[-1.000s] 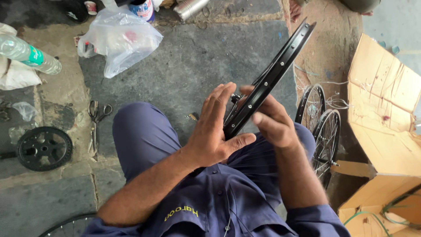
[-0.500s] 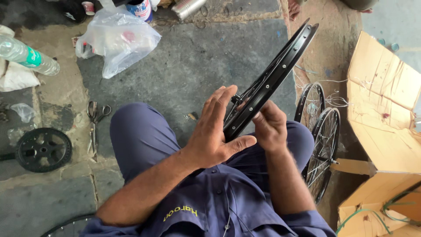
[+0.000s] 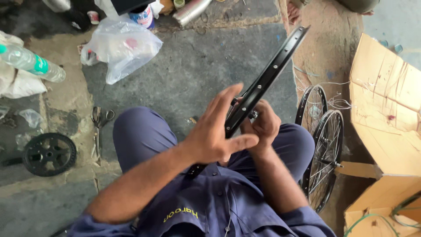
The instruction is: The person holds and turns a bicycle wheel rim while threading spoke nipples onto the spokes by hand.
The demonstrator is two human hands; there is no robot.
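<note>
Black wheel rim (image 3: 267,79) rests edge-on across my lap, slanting from my belly up and away toward the far right of the stone floor (image 3: 197,70), its upper end hanging in the air over the sandy strip there. My left hand (image 3: 217,131) lies against the near side of the rim with the fingers spread out flat and the thumb stretched rightward under it; it steadies the rim with an open palm rather than wrapping it. My right hand (image 3: 263,125) is curled shut just behind the rim, fingers bunched at a small metal part on the rim's inner face, though I cannot make out what exactly they pinch. Both forearms come out of my blue work clothes (image 3: 206,206), and my knees are spread on either side of the rim. On the floor to my right, two spoked wheels (image 3: 322,149) stand leaning together, close to my right knee, with loose thin wires above them. Past them, at the right edge, sit open cardboard boxes (image 3: 390,109). To my left lie a pair of scissors (image 3: 98,127) and, nearer the left edge, a black sprocket wheel (image 3: 49,153). Farther off on the left are a clear plastic bag (image 3: 123,50) and a plastic bottle (image 3: 30,63) lying on its side.
</note>
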